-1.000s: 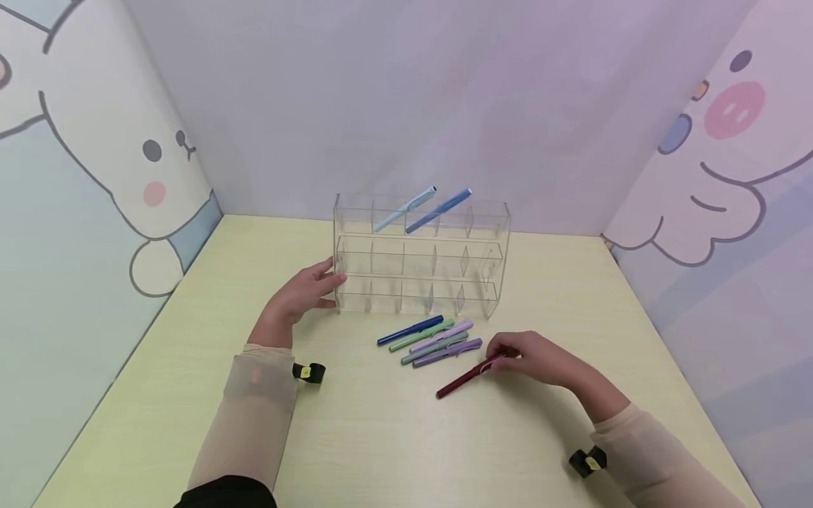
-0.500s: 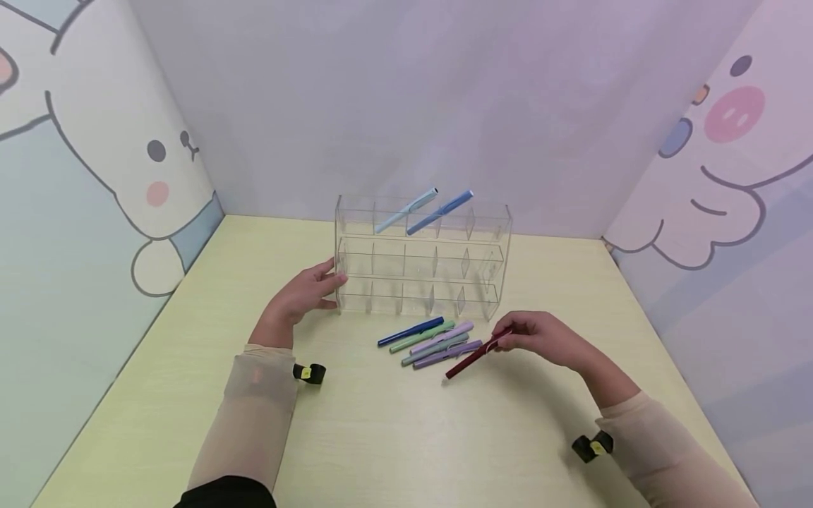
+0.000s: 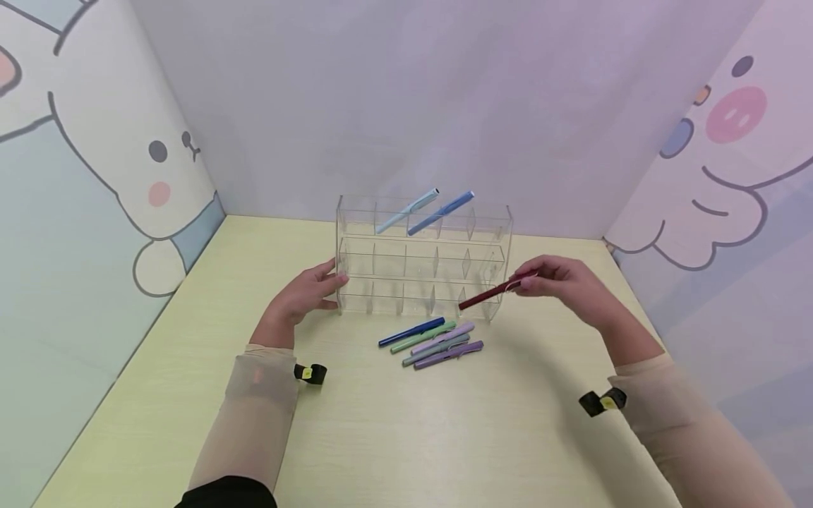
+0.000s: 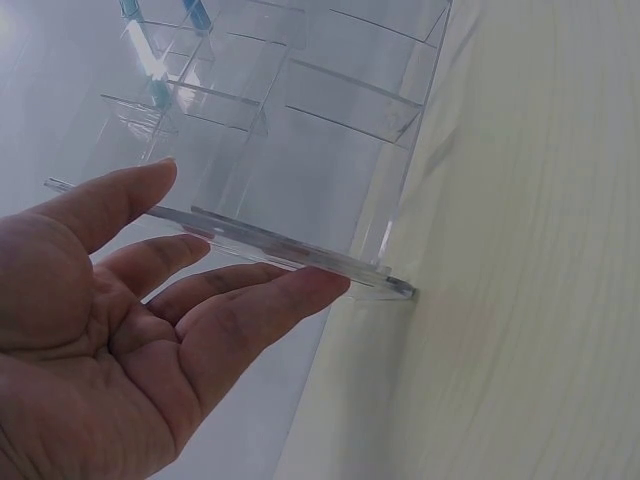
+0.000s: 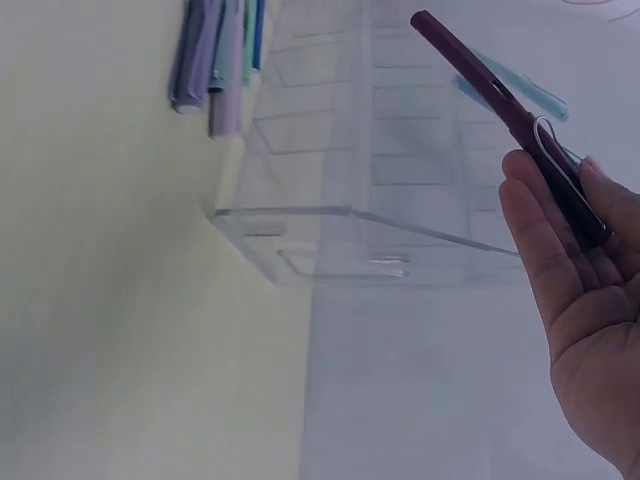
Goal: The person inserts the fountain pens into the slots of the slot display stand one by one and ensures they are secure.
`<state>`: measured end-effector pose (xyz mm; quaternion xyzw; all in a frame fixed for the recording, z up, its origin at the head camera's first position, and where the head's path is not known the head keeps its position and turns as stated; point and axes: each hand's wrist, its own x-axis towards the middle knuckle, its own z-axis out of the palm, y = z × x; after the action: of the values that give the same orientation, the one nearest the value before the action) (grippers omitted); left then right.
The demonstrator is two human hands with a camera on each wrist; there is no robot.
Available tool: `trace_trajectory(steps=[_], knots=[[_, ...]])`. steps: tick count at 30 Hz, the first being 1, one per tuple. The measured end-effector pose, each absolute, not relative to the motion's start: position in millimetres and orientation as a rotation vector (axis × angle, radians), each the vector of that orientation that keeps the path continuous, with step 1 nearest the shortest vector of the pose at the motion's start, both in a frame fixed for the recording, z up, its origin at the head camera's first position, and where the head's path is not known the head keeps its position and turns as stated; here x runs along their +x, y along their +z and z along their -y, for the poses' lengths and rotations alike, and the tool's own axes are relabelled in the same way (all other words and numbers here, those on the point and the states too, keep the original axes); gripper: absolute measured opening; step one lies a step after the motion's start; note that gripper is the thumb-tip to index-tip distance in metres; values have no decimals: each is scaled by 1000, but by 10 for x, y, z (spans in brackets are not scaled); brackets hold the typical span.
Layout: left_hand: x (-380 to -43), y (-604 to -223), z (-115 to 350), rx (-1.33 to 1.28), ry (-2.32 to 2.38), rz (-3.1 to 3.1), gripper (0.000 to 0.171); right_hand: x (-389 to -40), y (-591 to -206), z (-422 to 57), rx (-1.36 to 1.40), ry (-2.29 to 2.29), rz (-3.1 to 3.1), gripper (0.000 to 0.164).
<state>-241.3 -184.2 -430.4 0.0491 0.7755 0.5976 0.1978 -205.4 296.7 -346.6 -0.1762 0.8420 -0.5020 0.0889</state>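
A dark red pen [image 3: 489, 293] with a metal clip is pinched by its clip end between the thumb and fingers of my right hand [image 3: 565, 286]. It slants down to the left, raised above the table, and overlaps the lower right of the clear pen rack [image 3: 419, 264] in the head view. My left hand [image 4: 130, 320] holds the rack's left side panel, thumb over its front edge, fingers along the outside. Across the rack's top tier lean a pale blue pen [image 3: 406, 212] and a blue pen [image 3: 441, 213].
In front of the rack several pens lie side by side on the table [image 3: 381, 437], among them a dark blue pen [image 3: 411, 332], a green pen [image 3: 422, 337] and a purple pen [image 3: 448, 355]. A pale wall [image 3: 444, 92] stands behind; printed panels flank both sides.
My right hand has lifted the dark red pen off the table and carried it up and forward to the rack's right side. The left hand stays at the rack.
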Motion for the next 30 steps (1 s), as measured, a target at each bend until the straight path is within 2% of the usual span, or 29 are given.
trace_trajectory(steps=[15,30], knots=[[-2409,-4306,1850,155,1676,-2167,72,-2488,-2805,-3055,-553,-2006,-2359,29],[-2405,-4258,1823,138,1694,-2138,71,-2794,-2607,-2937,-494,-2094,-2301,33]])
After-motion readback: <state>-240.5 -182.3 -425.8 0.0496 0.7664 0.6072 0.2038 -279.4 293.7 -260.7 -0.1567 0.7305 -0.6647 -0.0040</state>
